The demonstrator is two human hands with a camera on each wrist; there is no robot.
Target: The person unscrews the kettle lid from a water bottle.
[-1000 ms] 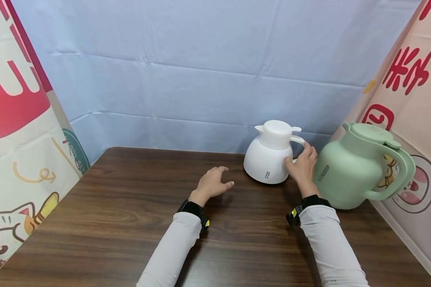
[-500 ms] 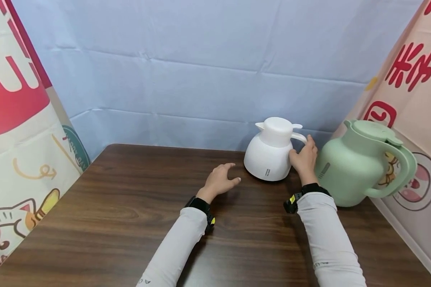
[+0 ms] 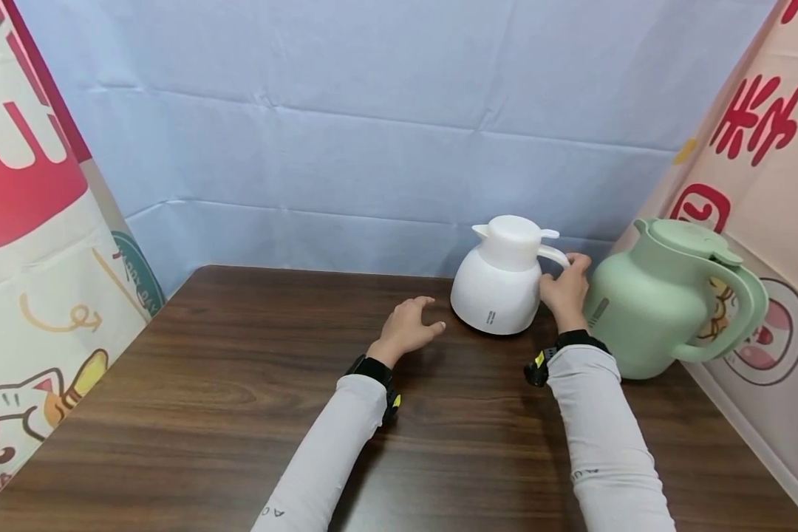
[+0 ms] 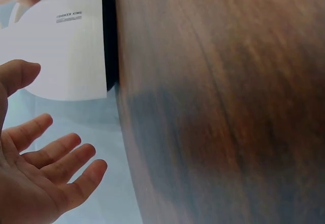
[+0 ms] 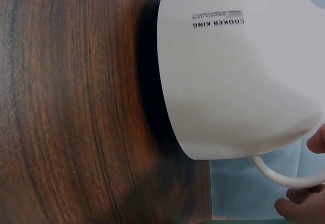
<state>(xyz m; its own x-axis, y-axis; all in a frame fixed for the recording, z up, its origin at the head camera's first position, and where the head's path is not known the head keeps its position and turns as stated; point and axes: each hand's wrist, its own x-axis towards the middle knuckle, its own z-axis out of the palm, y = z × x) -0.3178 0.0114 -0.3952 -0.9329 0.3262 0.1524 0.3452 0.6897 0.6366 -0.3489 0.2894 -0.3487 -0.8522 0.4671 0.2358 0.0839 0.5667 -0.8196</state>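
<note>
One cartoon-printed cloth [image 3: 33, 288] in cream and red hangs at far left, beside a pale blue cloth [image 3: 306, 148] that spans the back of a dark wood-grain counter [image 3: 206, 414]. Toward the middle, a person's light grey left sleeve [image 3: 329, 451] reaches in from the bottom edge to a black wristband [image 3: 370, 369]. Beyond it, the left grip [image 3: 404, 329] hovers above the counter, thumb and fingers spread, a little short of a white jug [image 3: 495, 292]. That jug stands upright on the counter near its back edge, spout to the left, a small dark label [image 3: 490, 318] on its side (the words "COOKER KING" can be read, upside down, from the right wrist). On the jug's right, its looped handle [image 3: 553, 253] is held in the right grip [image 3: 567, 290], thumb to one side and fingers to the other; the right wrist camera catches only part of that hand. A matching right sleeve [image 3: 601, 443] leads back to the bottom edge. Just beyond the right grip stands a larger pale green jug [image 3: 652, 310], upright, lid on, its broad handle facing right. At far right hangs a pink cloth [image 3: 751, 207] with bold red characters.
</note>
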